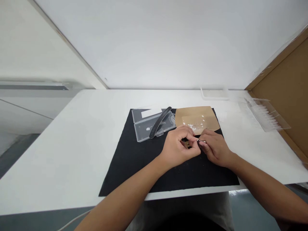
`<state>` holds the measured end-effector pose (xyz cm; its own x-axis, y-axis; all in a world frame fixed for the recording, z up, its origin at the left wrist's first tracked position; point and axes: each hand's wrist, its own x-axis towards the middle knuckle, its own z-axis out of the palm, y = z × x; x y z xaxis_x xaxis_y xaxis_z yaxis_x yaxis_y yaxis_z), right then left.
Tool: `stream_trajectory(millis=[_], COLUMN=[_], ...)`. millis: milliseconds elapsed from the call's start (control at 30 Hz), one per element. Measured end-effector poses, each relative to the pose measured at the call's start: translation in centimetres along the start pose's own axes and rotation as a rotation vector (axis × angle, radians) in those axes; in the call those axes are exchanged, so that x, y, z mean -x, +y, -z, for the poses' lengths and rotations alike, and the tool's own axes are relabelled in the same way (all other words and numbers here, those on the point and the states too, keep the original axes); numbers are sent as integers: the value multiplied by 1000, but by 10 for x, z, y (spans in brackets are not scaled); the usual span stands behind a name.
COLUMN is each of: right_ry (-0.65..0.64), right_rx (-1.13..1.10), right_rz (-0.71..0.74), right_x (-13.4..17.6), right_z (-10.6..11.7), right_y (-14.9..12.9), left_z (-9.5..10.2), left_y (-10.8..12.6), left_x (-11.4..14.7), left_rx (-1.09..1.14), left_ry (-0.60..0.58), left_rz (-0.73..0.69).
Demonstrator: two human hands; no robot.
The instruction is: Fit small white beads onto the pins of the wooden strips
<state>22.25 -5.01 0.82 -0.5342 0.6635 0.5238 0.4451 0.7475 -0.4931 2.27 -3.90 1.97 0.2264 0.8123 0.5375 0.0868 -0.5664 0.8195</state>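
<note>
Both hands met over the black mat [134, 166] near the middle of the white table [72, 154]: the left hand [179, 148] was curled with its fingertips pinched together, and the right hand [216, 148] pinched a small thin metal piece [201, 141] held between the two, too small to identify. Just beyond them lay a brown paper sheet [204, 115] scattered with small white bits [193, 125], and to its left an open clear plastic case [150, 125] with a dark curved file [160, 122] across it.
</note>
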Motion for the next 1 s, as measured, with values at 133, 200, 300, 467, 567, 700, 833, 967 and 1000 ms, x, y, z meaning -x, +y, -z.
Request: stream_trajectory(millis=[133,200,300,467,567,700,833,967,1000], right_ry=[-9,-10,-3,12,12,0,-9,-25,-35], right_rx=[-60,-95,-129,-121,-84,-19,-10,-30,-27], right_rz=[-51,-65,-73,-72,-61,-30,27,56,55], right_x=[1,0,0,-2,-2,-3,-2,0,1], right_z=[0,-1,-1,0,1,5,8,5,4], right_y=[1,1,0,-1,0,2,5,7,8], left_z=[1,1,1,1,2,6,9,9,8], left_y=[0,0,0,-1,-1,0,-4,-9,-10], left_x=[0,0,-1,-2,-3,-4,-5,-4,-5], left_rx=[19,26,21,34,69,109,130,113,100], left_ry=[-16,-18,-14,-16,-24,-76,-161,-163,-157], left_rz=[26,37,42,24,18,39,7,-84,-111])
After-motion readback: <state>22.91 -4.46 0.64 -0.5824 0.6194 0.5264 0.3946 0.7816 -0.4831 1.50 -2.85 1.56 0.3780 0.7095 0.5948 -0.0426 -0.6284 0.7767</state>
